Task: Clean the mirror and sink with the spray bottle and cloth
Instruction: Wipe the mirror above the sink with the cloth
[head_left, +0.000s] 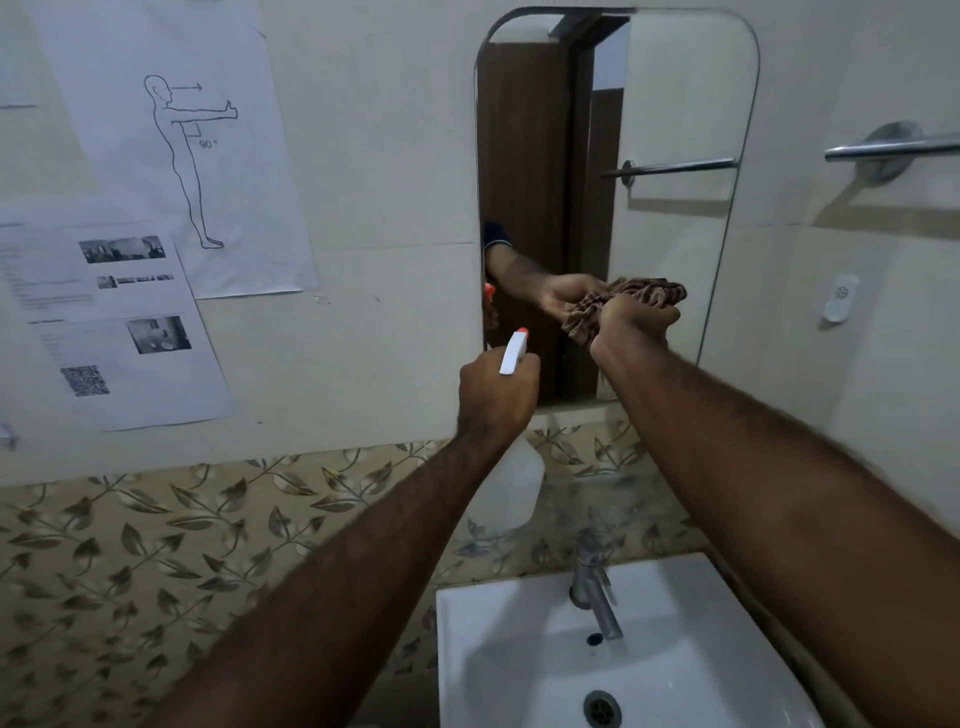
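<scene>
A tall rounded mirror (670, 104) hangs on the wall above a white sink (498, 649). My left hand (493, 400) grips a translucent spray bottle (511, 488) with a white, orange-tipped nozzle, held in front of the mirror's lower left corner. My right hand (631, 325) is closed on a bunched brown patterned cloth (652, 291) pressed against the lower part of the glass. The mirror reflects the hand and cloth.
A chrome tap (595, 592) stands at the back of the sink, above the drain (602, 707). A chrome towel bar (893, 145) juts from the wall at right. Paper sheets (130, 332) hang on the left wall. Leaf-patterned tiles (156, 519) run below.
</scene>
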